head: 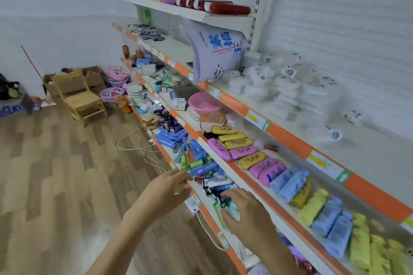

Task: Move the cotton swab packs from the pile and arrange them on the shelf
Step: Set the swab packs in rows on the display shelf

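Observation:
A loose pile of clear cotton swab packs (290, 87) with small labels lies on the upper orange-edged shelf (288, 138) at the right, and a few stray packs (333, 134) sit nearer me. Both my hands are far below that pile, at the lowest shelf. My left hand (169, 187) hovers at that shelf's front edge with loosely spread fingers and holds nothing. My right hand (243, 212) arches over small dark and teal packets (232, 206), thumb and fingers either side of a teal one. Whether it grips the packet is unclear.
Rows of yellow, pink and blue bottles (290, 183) fill the middle shelf. A large white sack (214, 51) leans beside the pile. A pink basin (204, 102), blue tubes (176, 136), a white cable (207, 232), a wooden chair (82, 98) and boxes stand around on the wood floor.

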Action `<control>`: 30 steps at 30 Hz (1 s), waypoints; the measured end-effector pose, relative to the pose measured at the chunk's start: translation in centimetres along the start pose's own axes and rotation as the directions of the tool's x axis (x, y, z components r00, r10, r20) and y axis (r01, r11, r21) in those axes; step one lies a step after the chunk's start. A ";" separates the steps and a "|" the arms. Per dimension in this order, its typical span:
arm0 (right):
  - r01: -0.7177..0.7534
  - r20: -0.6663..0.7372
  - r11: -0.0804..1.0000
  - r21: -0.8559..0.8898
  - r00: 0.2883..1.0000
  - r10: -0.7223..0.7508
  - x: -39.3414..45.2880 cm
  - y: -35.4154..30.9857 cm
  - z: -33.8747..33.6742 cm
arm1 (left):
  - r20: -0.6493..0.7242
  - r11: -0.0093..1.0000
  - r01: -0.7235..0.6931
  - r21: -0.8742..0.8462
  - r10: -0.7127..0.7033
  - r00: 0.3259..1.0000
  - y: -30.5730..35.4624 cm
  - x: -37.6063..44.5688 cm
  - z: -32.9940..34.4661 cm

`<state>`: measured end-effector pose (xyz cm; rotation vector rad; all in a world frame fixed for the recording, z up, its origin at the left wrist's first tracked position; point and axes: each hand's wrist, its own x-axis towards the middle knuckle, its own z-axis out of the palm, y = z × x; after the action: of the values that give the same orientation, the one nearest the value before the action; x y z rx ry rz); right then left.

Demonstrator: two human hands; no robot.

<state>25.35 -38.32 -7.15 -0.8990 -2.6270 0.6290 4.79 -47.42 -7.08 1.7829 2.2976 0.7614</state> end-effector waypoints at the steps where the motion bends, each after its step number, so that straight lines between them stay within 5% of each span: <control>1: -0.013 -0.008 1.000 -0.001 1.000 0.013 1.0 0.2 -0.3 | 0.006 1.000 -0.015 -0.012 0.015 1.000 -0.6 1.4 -0.2; 15: -0.230 -0.407 0.968 -0.101 0.897 0.171 19.3 10.2 -11.5 | 0.036 0.906 -0.421 -0.037 0.423 0.906 -1.0 28.8 -1.8; 23: -0.342 -0.497 0.936 -0.083 0.828 0.258 25.7 14.7 -15.9 | 0.040 0.847 -0.530 -0.040 0.532 0.846 1.6 42.6 -0.4; 30: -0.420 -0.564 0.906 -0.052 0.761 0.320 32.0 17.1 -18.4 | -0.134 0.807 -0.589 -0.053 0.579 0.805 4.7 51.6 2.6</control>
<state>17.10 -0.24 4.56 -1.4352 -2.0149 0.1685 -5.04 2.53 2.94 2.4928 1.7084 1.0519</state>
